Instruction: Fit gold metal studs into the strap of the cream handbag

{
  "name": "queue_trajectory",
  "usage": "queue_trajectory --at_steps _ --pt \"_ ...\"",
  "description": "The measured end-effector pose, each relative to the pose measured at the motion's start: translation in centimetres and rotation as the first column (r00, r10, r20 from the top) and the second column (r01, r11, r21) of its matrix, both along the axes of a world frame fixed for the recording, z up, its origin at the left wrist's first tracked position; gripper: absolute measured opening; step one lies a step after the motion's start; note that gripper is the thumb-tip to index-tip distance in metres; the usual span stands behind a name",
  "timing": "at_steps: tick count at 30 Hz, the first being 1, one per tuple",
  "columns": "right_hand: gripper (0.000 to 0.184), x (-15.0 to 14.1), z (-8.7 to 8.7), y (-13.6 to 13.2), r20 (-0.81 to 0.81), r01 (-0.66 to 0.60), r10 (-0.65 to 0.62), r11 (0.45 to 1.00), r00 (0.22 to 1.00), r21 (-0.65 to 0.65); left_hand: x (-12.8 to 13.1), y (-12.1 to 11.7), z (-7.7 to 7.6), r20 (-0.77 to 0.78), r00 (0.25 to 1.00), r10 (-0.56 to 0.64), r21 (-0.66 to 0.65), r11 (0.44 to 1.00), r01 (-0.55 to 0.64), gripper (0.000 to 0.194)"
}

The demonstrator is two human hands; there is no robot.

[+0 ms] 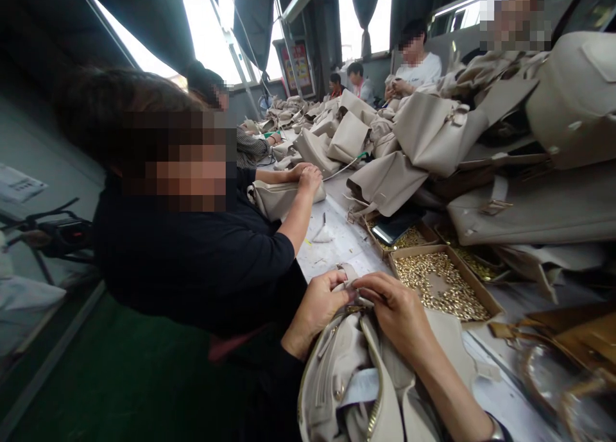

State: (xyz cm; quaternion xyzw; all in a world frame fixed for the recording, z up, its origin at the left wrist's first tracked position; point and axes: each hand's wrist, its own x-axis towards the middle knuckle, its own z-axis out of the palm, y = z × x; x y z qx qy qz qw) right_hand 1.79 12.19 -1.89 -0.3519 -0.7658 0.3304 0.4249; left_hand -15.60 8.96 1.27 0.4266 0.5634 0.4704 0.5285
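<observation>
A beige handbag (337,365) with its gold zipper unfastened lies in front of me at the bottom of the head view. A pale lining and a white label (360,388) show inside it. At its far end my left hand (317,307) pinches a small beige strap (347,272). My right hand (394,307) is closed on the same strap end from the other side, its fingertips almost meeting the left ones. Whether a small metal part sits between the fingers is hidden.
A cardboard tray (447,253) of small gold fittings stands beyond my right hand, with a phone (394,227) on another tray behind it. Beige bags (414,134) pile up on the right. At left a co-worker (202,256) handles a beige bag (279,197); others sit farther back.
</observation>
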Motion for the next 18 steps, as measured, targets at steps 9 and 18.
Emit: queue_trajectory --at_steps 9,18 --pt "0.010 0.0 0.8 -0.2 0.038 0.115 -0.112 0.988 0.993 -0.104 0.3 -0.1 0.1 -0.234 0.972 -0.017 0.103 0.994 0.043 0.018" --pt "0.011 0.5 0.4 0.6 -0.078 -0.017 -0.004 0.965 0.997 -0.260 0.6 -0.2 1.3 -0.246 0.969 -0.026 0.168 0.983 0.069 0.009"
